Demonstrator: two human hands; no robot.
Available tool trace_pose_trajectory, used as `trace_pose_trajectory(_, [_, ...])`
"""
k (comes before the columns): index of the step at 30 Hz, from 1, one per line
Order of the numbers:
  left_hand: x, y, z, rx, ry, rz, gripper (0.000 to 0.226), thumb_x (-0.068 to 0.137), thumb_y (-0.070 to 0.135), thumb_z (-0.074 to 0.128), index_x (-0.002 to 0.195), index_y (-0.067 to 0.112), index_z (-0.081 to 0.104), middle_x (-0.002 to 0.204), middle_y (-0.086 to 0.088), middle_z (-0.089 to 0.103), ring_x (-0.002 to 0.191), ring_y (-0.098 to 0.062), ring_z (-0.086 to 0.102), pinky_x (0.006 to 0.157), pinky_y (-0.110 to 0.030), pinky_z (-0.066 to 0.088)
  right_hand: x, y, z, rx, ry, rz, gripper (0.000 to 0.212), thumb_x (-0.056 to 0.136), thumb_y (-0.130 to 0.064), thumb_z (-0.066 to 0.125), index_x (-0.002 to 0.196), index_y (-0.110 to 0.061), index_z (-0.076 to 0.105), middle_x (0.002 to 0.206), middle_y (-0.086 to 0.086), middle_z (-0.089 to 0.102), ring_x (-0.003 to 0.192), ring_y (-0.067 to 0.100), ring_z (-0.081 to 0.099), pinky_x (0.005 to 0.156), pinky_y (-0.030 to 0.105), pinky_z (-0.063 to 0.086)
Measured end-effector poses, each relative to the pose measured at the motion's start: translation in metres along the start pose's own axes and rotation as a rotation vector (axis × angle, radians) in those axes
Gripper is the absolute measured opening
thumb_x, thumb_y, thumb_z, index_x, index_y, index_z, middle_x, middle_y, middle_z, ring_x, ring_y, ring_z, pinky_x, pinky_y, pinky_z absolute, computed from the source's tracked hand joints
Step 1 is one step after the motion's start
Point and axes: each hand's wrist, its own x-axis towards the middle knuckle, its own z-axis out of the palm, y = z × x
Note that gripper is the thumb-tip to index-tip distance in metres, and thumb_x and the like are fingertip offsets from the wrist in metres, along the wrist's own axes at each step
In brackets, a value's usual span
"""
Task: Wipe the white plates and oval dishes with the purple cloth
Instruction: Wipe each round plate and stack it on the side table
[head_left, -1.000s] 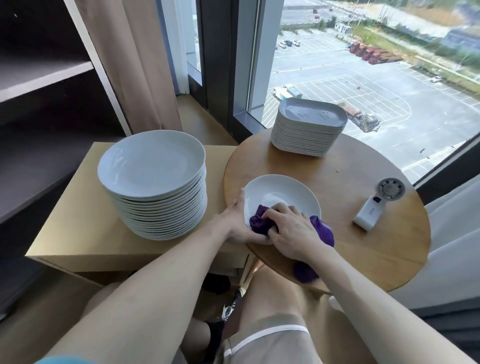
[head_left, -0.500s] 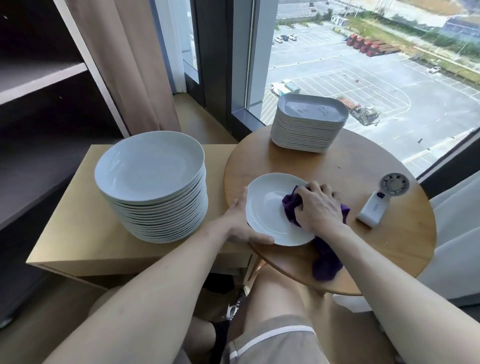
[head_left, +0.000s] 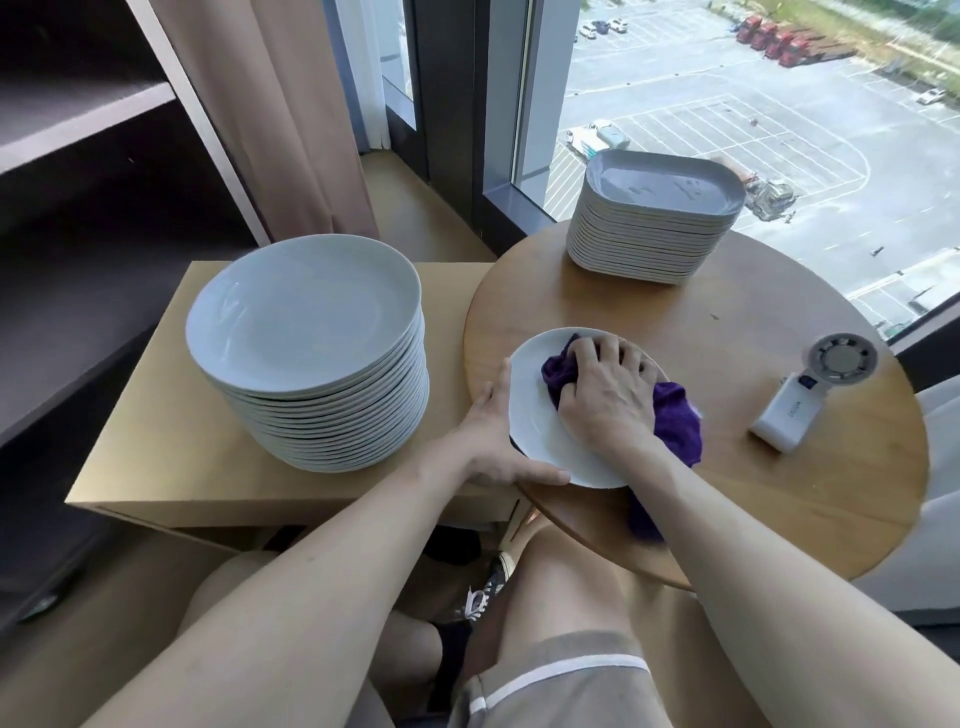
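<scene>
One white round plate (head_left: 535, 410) lies on the near left part of the round wooden table (head_left: 753, 332). My right hand (head_left: 605, 395) grips the bunched purple cloth (head_left: 675, 421) and presses it on the plate's far right part; the cloth's tail hangs over the table's near edge. My left hand (head_left: 493, 447) holds the plate's left rim, thumb along the near edge. A tall stack of white round plates (head_left: 306, 332) stands on the square side table at left. A stack of oval dishes (head_left: 654, 218) stands at the round table's far side.
A small white handheld fan (head_left: 810, 395) lies on the right of the round table. The square side table (head_left: 150, 452) touches the round one. A dark shelf unit and a curtain are at left, a large window behind. My knees are under the table edge.
My right hand has slid the cloth from the plate's near edge across to its far right part. My left hand stays on the left rim.
</scene>
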Motion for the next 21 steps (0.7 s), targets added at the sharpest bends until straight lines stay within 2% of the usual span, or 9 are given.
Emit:
trace_pose_trajectory(4, [0.000, 0.000, 0.001, 0.015, 0.015, -0.007, 0.151, 0.063, 0.049, 0.096, 0.161, 0.028, -0.017, 0.168, 0.002, 0.014, 0.156, -0.019, 0.013, 0.125, -0.044, 0.024, -0.006, -0.008, -0.003, 0.037, -0.040, -0.016, 0.045, 0.085, -0.031, 0.044, 0.130, -0.024, 0.048, 0.137, 0.005, 0.047, 0.128, 0.034, 0.036, 0.108, 0.049, 0.028])
trace_pose_trajectory(9, [-0.001, 0.002, -0.003, 0.008, -0.015, -0.035, 0.163, 0.052, 0.058, 0.094, 0.158, 0.029, -0.026, 0.166, 0.002, 0.020, 0.153, -0.019, 0.022, 0.124, -0.044, 0.028, -0.026, -0.026, -0.014, 0.128, -0.207, -0.078, 0.047, 0.084, -0.035, 0.040, 0.131, -0.029, 0.041, 0.139, 0.003, 0.042, 0.126, 0.033, 0.036, 0.106, 0.052, 0.031])
trace_pose_trajectory(12, [-0.005, 0.007, -0.003, 0.031, -0.039, -0.067, 0.165, 0.045, 0.062, 0.086, 0.156, 0.032, -0.031, 0.166, 0.001, 0.024, 0.151, -0.022, 0.028, 0.124, -0.043, 0.029, -0.043, -0.030, -0.019, 0.151, -0.260, -0.085, 0.044, 0.089, -0.038, 0.041, 0.133, -0.031, 0.039, 0.141, 0.002, 0.041, 0.126, 0.034, 0.036, 0.101, 0.053, 0.034])
trace_pose_trajectory(14, [-0.006, 0.009, -0.005, 0.060, -0.049, -0.084, 0.161, 0.046, 0.063, 0.083, 0.154, 0.032, -0.033, 0.166, -0.001, 0.024, 0.151, -0.023, 0.029, 0.123, -0.044, 0.030, -0.053, -0.026, -0.023, 0.145, -0.261, -0.079, 0.045, 0.091, -0.037, 0.045, 0.136, -0.031, 0.039, 0.140, 0.003, 0.041, 0.124, 0.035, 0.039, 0.099, 0.052, 0.039])
trace_pose_trajectory(17, [-0.007, 0.011, -0.008, 0.099, -0.062, -0.094, 0.160, 0.054, 0.062, 0.088, 0.154, 0.033, -0.033, 0.168, -0.002, 0.022, 0.152, -0.024, 0.027, 0.123, -0.044, 0.029, -0.059, -0.020, -0.031, 0.161, -0.230, -0.031, 0.045, 0.090, -0.027, 0.052, 0.134, -0.029, 0.044, 0.132, 0.005, 0.046, 0.116, 0.032, 0.045, 0.092, 0.044, 0.045])
trace_pose_trajectory(21, [-0.008, 0.012, -0.011, 0.123, -0.062, -0.088, 0.162, 0.058, 0.059, 0.094, 0.154, 0.033, -0.033, 0.167, 0.000, 0.024, 0.151, -0.024, 0.028, 0.123, -0.045, 0.029, -0.065, -0.013, -0.044, 0.191, -0.171, -0.006, 0.039, 0.088, -0.022, 0.053, 0.127, -0.029, 0.052, 0.123, 0.002, 0.050, 0.110, 0.026, 0.046, 0.083, 0.038, 0.043])
